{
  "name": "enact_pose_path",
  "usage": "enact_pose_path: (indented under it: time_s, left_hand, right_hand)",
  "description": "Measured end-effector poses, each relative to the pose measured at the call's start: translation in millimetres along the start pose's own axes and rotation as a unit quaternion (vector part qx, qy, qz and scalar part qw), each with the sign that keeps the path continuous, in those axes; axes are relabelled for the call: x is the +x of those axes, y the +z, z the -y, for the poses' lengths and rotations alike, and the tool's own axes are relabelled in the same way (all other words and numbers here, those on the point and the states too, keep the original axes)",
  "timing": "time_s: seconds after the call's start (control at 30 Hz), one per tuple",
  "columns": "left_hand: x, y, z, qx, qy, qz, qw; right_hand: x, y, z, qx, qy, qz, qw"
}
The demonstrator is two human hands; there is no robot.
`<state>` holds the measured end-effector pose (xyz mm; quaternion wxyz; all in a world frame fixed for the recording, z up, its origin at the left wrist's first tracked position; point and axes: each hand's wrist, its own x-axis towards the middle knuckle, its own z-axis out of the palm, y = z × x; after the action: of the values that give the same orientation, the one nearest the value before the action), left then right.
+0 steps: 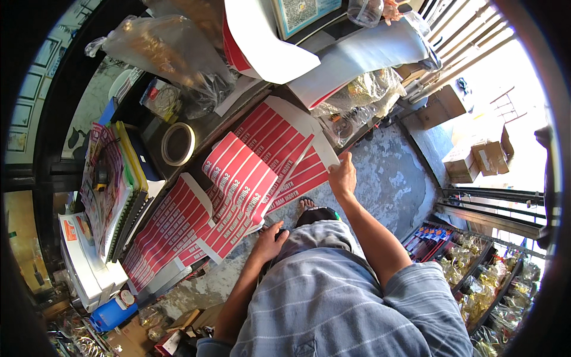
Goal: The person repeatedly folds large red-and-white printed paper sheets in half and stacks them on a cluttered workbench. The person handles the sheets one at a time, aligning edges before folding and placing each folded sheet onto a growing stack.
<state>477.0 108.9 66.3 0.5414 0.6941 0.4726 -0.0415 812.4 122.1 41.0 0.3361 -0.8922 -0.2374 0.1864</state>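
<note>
Red sheets with white stripes and rows of white lettering (241, 181) overlap on the work surface in front of me. Between the fingers of my right hand (343, 178) is the right end of one striped sheet (306, 172), pinched at its pale border. Lower down, my left hand (270, 243) is beside the near edge of the sheets, close to my lap. Its fingers are curled, and something dark shows between thumb and fingers; I cannot make out what it is.
On the left stand a tape roll (178, 144), stacked books and magazines (119, 190) and a white box (89, 262). Plastic bags (172, 56) and a curled white sheet (267, 41) lie at the back. Cardboard boxes (485, 154) and racks of packets (476, 273) are right.
</note>
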Motion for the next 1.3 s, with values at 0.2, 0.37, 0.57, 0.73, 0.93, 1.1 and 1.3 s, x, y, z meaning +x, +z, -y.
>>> enact_pose_path:
  time_s: [0.2, 0.37, 0.57, 0.73, 0.93, 1.1, 1.3]
  left_hand:
    - [-10, 10, 3, -0.039, 0.000, -0.034, 0.999]
    - [-18, 17, 9, -0.050, -0.024, -0.037, 0.998]
    - [-25, 25, 14, -0.061, -0.034, -0.037, 0.997]
    - [-29, 27, 12, -0.070, -0.033, -0.045, 0.996]
    - [-31, 27, 7, -0.072, -0.041, -0.050, 0.995]
    - [-27, 32, 16, -0.092, -0.042, -0.063, 0.993]
    - [3, 39, 32, -0.256, -0.048, -0.090, 0.961]
  right_hand:
    - [-8, 5, -10, -0.086, -0.082, -0.013, 0.993]
    - [-2, 13, -13, -0.048, -0.048, 0.005, 0.998]
    - [-3, 18, -9, -0.090, -0.040, -0.002, 0.995]
    - [-3, 20, -10, -0.095, -0.016, -0.009, 0.995]
    - [6, 14, -7, -0.019, 0.026, -0.003, 0.999]
    - [-1, -6, 19, 0.061, 0.044, 0.038, 0.996]
    - [0, -24, 81, 0.178, 0.015, 0.158, 0.971]
